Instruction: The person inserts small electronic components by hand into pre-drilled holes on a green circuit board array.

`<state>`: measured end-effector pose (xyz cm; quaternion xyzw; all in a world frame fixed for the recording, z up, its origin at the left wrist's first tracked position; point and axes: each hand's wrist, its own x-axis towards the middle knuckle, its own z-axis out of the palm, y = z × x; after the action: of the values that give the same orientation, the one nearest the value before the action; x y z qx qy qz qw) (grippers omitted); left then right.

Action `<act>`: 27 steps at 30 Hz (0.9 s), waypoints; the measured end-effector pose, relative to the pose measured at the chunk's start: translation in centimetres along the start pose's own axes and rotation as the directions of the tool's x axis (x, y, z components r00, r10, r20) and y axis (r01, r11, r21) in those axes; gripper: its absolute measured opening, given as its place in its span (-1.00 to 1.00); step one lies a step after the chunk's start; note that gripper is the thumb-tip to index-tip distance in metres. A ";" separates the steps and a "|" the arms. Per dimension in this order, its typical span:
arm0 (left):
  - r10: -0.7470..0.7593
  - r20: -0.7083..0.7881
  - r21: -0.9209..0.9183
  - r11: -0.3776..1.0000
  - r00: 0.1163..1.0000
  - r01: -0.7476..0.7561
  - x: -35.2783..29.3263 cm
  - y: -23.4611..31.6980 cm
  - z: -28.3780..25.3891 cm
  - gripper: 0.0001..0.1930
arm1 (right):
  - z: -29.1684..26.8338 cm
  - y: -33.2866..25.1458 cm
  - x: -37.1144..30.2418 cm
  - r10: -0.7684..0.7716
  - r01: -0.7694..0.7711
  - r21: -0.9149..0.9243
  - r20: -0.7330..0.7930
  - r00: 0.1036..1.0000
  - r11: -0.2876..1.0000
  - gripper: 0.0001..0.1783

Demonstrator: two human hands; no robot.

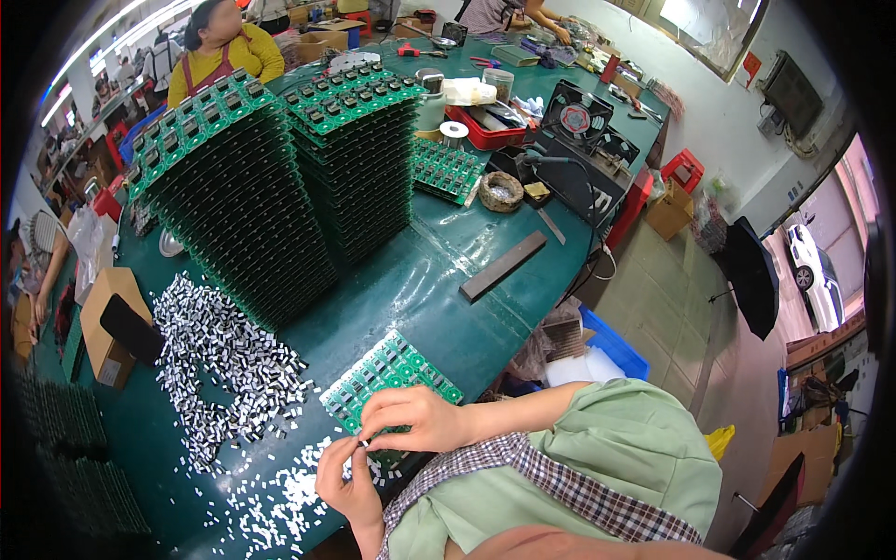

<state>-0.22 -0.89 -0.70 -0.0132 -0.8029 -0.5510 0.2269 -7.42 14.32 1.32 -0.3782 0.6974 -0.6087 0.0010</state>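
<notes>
Left hand (347, 483) and right hand (417, 420) pinch tiny white piece (363, 443), fingertips nearly together, at green circuit board's (392, 364) edge.

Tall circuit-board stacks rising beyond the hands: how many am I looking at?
2: the left stack, beyond the small-component pile, and the right stack beside it. Others may be hidden.

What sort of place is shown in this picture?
Probably an electronics assembly workshop: two tall stacks of green circuit boards stand on the worktable, a heap of small silver-and-black components lies beside them, and a single board lies nearer the person.
</notes>
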 end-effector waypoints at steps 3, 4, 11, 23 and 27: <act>0.018 -0.069 0.068 0.998 0.997 -0.013 0.1 0.4 0.2 -0.89 | 0.2 0.3 -0.2 0.041 -0.040 0.027 -0.009 0.999 0.999 -0.85; 0.017 -0.056 0.077 0.997 0.998 -0.012 0.1 0.4 0.2 -0.90 | 0.1 0.3 -0.2 0.041 -0.041 0.027 -0.009 0.999 0.999 -0.85; -0.024 0.108 0.095 0.995 0.994 0.014 1.7 -0.4 -1.7 -0.97 | 0.0 0.9 0.0 0.349 -0.354 0.254 0.067 0.935 0.900 -0.85; -0.178 -0.072 0.810 0.564 0.981 0.162 2.8 -7.8 -5.8 -0.53 | -2.9 3.2 0.1 0.582 -0.568 0.283 0.040 0.812 0.773 -0.82; -0.204 -0.138 0.753 0.614 0.969 0.236 3.0 -7.5 -6.1 -0.67 | -2.8 3.3 0.2 0.552 -0.543 0.269 0.048 0.833 0.795 -0.82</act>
<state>-2.81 -9.91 -4.41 0.1928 -0.9509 -0.1841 0.1569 -10.59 16.49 -0.65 -0.1467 0.6865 -0.6783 0.2173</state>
